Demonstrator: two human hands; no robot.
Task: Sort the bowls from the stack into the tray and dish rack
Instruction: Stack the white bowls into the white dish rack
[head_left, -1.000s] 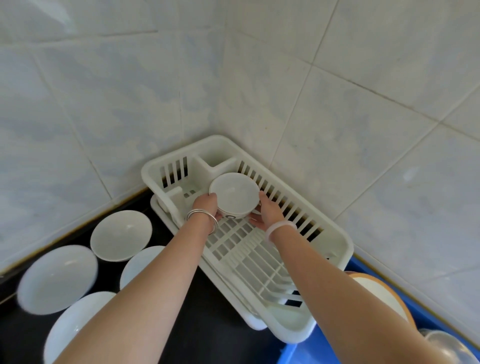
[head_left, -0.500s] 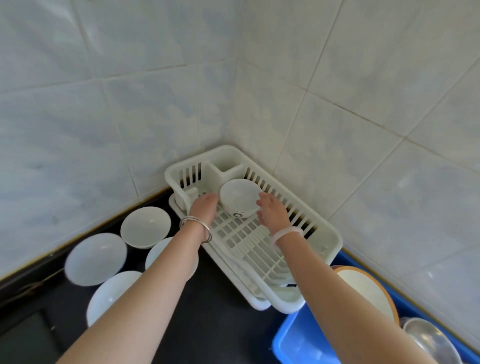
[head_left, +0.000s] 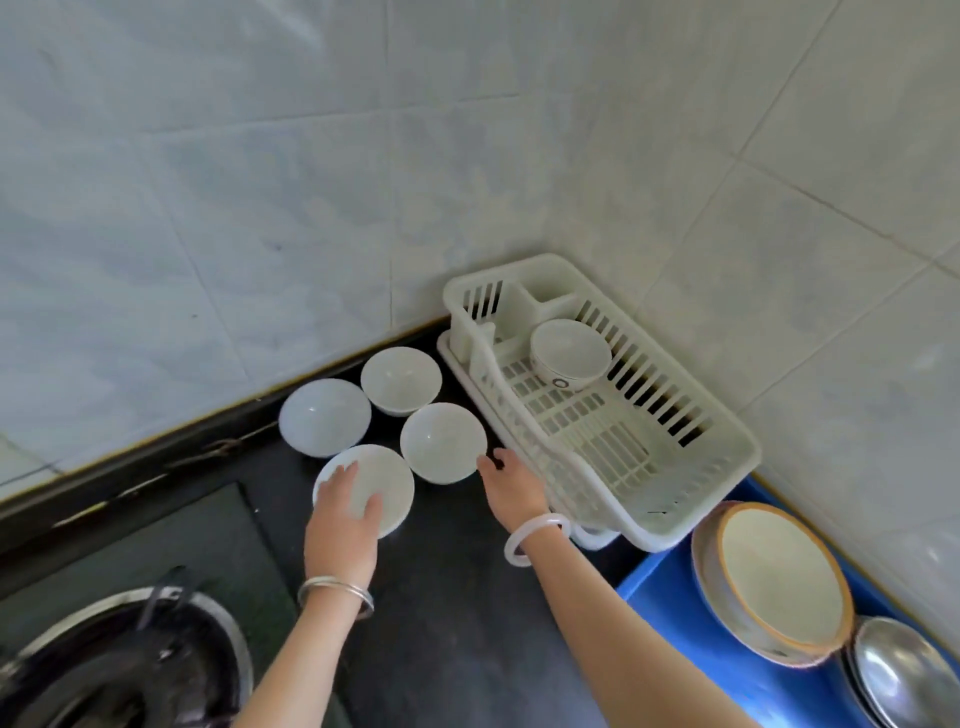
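My left hand (head_left: 343, 512) lies flat, fingers spread, on a bowl (head_left: 396, 478) left of the dish rack (head_left: 597, 431); my right hand (head_left: 517, 491) is open and empty beside the rack.

Head view — steeply downward, close.

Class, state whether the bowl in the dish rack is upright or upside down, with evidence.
Upright. The bowl in the rack shows its open rim and hollow inside facing up.

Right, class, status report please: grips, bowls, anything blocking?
Left grip on nearest bowl. Right grip open, empty. One bowl in dish rack. Nothing blocking.
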